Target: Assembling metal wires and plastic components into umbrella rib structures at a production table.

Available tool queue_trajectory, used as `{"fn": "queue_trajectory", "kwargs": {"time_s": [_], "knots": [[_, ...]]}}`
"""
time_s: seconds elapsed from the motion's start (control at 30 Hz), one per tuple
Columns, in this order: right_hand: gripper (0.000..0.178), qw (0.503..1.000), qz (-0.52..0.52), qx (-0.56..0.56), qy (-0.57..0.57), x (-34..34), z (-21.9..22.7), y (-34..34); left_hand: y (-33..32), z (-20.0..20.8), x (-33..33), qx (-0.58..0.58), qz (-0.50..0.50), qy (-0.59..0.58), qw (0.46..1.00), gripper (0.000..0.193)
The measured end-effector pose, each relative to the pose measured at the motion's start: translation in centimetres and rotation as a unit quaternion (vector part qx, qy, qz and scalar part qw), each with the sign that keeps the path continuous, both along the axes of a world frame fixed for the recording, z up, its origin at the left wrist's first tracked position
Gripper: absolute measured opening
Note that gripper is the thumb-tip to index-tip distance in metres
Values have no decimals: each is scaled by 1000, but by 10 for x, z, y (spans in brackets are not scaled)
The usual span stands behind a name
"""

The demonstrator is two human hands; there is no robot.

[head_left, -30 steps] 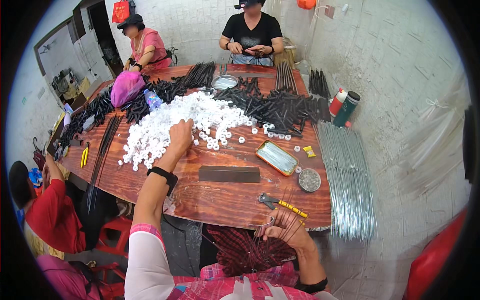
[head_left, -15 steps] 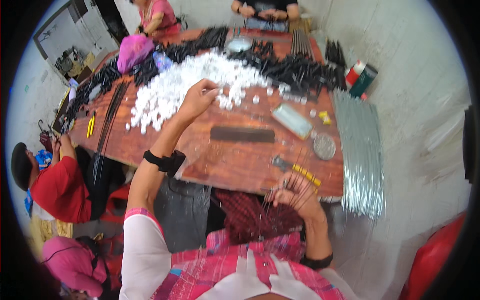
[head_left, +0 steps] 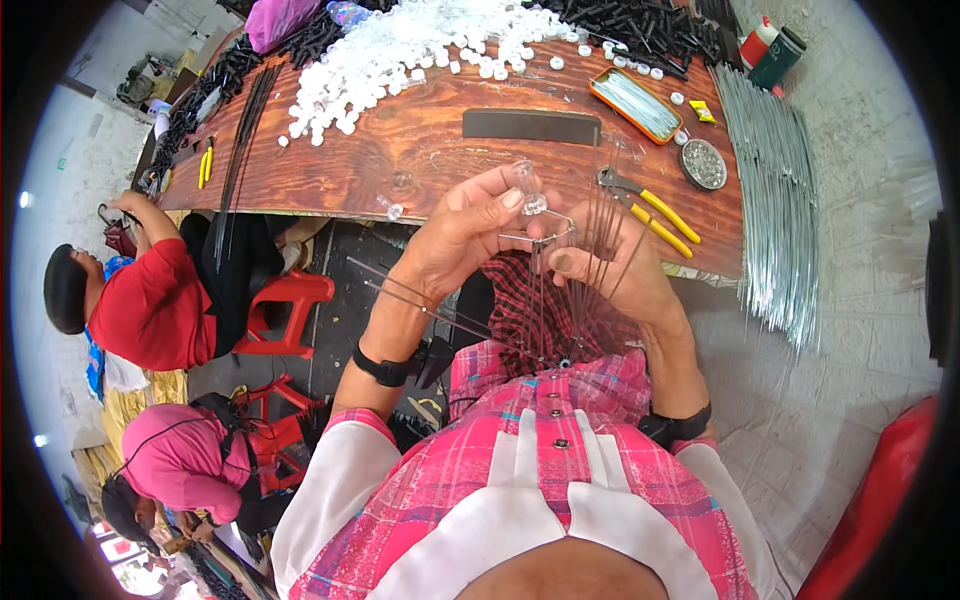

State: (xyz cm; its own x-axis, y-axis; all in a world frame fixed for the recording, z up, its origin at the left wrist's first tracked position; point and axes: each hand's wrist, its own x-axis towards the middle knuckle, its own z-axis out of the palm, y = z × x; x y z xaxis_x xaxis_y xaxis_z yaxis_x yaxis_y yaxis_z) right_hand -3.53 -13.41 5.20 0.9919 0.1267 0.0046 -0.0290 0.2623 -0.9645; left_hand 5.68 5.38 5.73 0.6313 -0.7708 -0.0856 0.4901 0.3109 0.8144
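Observation:
Pinched in the fingertips of my left hand is a small clear plastic spool-shaped piece. My right hand is closed around a bundle of thin dark metal umbrella ribs, which fan upward and hang down over my lap. Bent bright links of the ribs lie between the two hands, just below the clear piece. Several ribs stick out to the left, past my left wrist. Both hands are in front of the table's near edge. Yellow-handled pliers lie on the table beyond my right hand.
White round caps are heaped at the back of the wooden table. A dark flat bar, a tin of thin rods and a round dish lie nearer. Silvery rods overhang the right edge. Two people sit at left.
My left hand has come back from the white heap to beside my right hand, now with the clear spool-shaped piece. My right hand keeps the ribs. The view has tilted down.

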Motion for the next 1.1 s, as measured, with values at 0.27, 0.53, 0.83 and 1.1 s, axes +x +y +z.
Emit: {"fn": "queue_trajectory", "kwargs": {"time_s": [0.27, 0.53, 0.83, 1.1], "knots": [[25, 1000, -25, 8, -17, 8, 25, 0, 0, 22, 0, -60, 6, -5, 998, 34], [27, 999, 31, 11, -32, 17, 43, -3, 0, 53, -4, -4, 54, -97, 994, 36], [28, 999, 48, -8, -6, 15, 9, -13, -12, 19, -8, -26, 8, -4, 1000, 36], [27, 999, 24, 44, 5, 17, 4, -19, -23, 13, -10, -23, 53, -15, 998, 34]]}}
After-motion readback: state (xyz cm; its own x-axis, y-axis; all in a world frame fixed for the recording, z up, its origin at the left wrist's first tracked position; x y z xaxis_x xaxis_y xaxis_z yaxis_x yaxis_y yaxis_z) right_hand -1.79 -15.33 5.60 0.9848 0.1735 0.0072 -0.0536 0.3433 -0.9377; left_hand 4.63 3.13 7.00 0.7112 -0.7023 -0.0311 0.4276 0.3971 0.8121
